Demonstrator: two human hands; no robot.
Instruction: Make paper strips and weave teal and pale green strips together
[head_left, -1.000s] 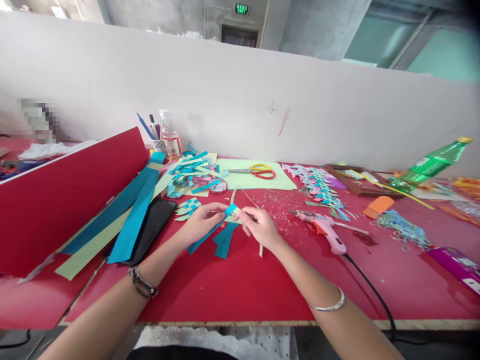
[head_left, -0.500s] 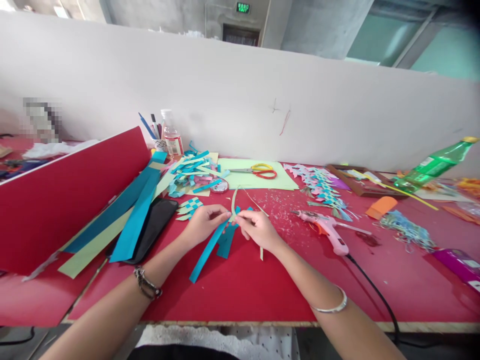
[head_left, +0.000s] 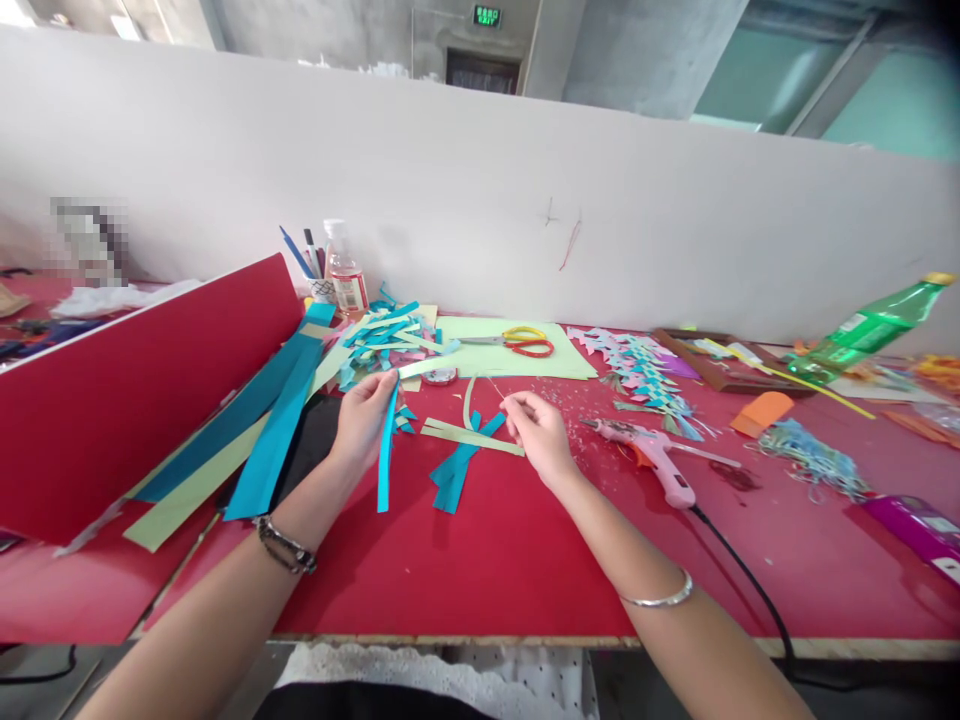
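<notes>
My left hand (head_left: 364,416) is raised a little over the red table (head_left: 495,560), its fingers closed on a blue paper strip (head_left: 386,450) that hangs down, together with a pale green strip (head_left: 427,365) that points right. My right hand (head_left: 538,432) is closed in a pinch on the end of a thin pale green strip (head_left: 469,436) lying across several blue strips (head_left: 456,470) on the table. A small woven blue and green square lies partly hidden behind my left hand.
A pile of cut blue and green strips (head_left: 382,345), red-handled scissors (head_left: 517,343) on a green sheet, and a pink glue gun (head_left: 656,460) with its cord lie near. Long blue strips (head_left: 262,420) cover a black phone at left. A green bottle (head_left: 862,330) leans at right.
My left hand has lifted away to the left and up with a blue strip and a green one. My right hand moved slightly right, and the remaining strips now lie on the table.
</notes>
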